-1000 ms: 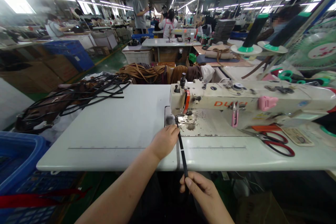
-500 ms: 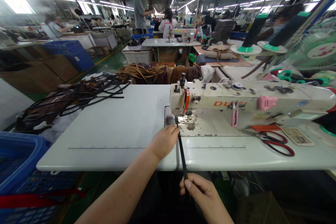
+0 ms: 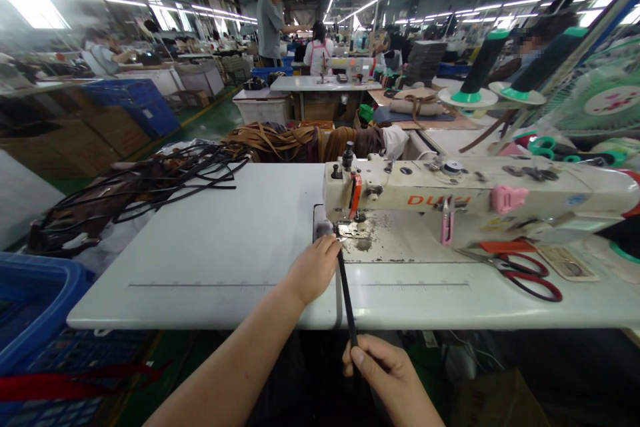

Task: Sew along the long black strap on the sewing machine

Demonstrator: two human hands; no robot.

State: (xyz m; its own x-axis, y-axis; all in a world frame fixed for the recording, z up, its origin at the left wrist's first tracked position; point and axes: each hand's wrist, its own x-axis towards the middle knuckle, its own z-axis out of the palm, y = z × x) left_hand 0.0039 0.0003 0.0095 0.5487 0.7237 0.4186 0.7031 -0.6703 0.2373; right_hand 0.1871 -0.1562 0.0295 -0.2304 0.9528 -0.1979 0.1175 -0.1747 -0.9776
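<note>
A narrow black strap (image 3: 347, 295) runs from the needle area of the white sewing machine (image 3: 480, 193) over the table's front edge. Close to the presser foot, my left hand (image 3: 314, 268) is closed on the strap's far part, fingertips hiding where it enters under the foot. My right hand (image 3: 383, 365) pinches the strap between thumb and fingers below the table edge, nearer to me. Between the two hands the strap is stretched fairly straight. Its near end is lost in the dark below my right hand.
Red-handled scissors (image 3: 530, 273) lie right on the white table (image 3: 225, 247). Black straps (image 3: 200, 180) are heaped over its back left corner. A blue basket (image 3: 45, 287) stands at the left, thread cones (image 3: 477, 70) and a fan (image 3: 600, 97) at the right. Co-workers are further back.
Both hands keep their grip on the strap with barely any movement. The view has shifted slightly. In the background, the standing person's arm now stretches further right.
</note>
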